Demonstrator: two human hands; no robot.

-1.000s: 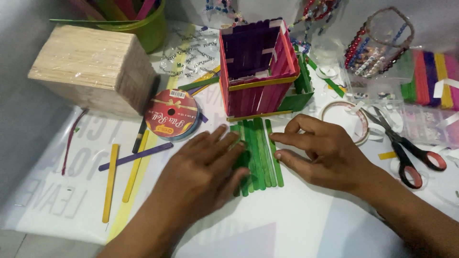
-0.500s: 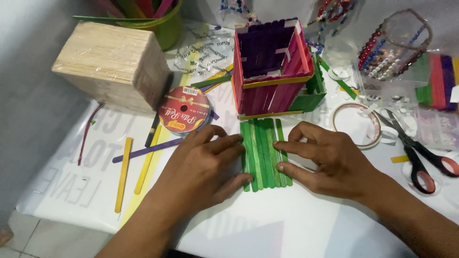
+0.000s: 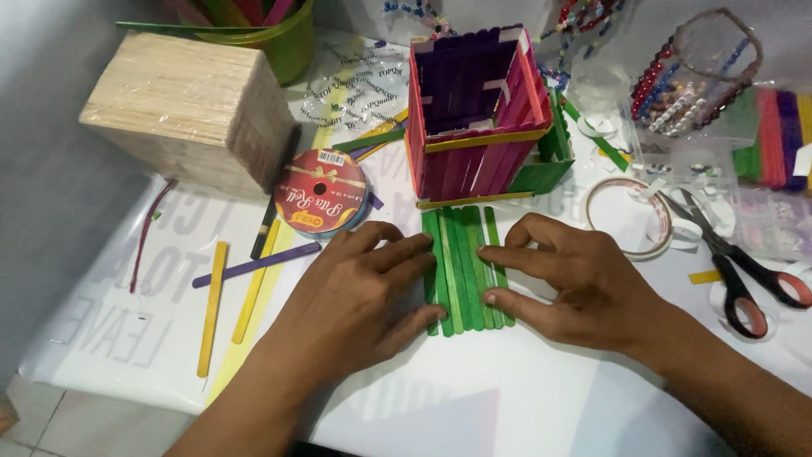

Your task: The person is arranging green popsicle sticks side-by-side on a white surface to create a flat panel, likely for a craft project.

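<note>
- Green wooden craft sticks (image 3: 462, 269), laid side by side in a flat row, rested on the white table sheet (image 3: 507, 398) just in front of the tall open box of red and purple sticks (image 3: 474, 114).
- My left hand (image 3: 359, 292) lay flat with its fingers spread, fingertips (image 3: 421, 250) pressed against the row's left edge; it gripped nothing, only pushed.
- My right hand (image 3: 584, 283) was likewise open and flat, its forefinger (image 3: 507, 255) and thumb touching the row's right edge, so the sticks sat squeezed between both hands.
- A round red ribbon spool (image 3: 320, 191) lay near my left hand, just beyond its knuckles.
- Loose yellow sticks (image 3: 212, 305) and one purple stick (image 3: 254, 265) lay apart to the left.
- A wrapped block of plain wooden sticks (image 3: 190, 106) stood at the far left.
- A clear tape ring (image 3: 628, 217) and red-and-black-handled scissors (image 3: 732, 267) lay to my right, well clear of my fingers.
</note>
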